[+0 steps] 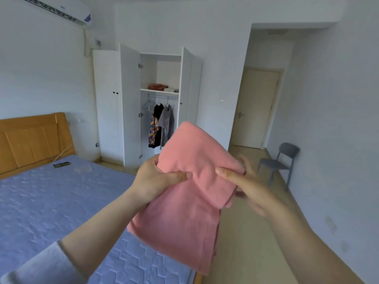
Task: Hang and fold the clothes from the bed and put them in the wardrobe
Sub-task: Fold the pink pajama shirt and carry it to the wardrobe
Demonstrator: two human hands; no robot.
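The pink cloth [184, 191], folded, is up in front of you, held in the air over the bed's [51, 201] edge. Your left hand [155, 179] pinches its left side, thumb on top. Your right hand [250, 187] pinches its right edge the same way. The wardrobe [131, 103] stands open ahead, shirts [162, 126] hanging inside.
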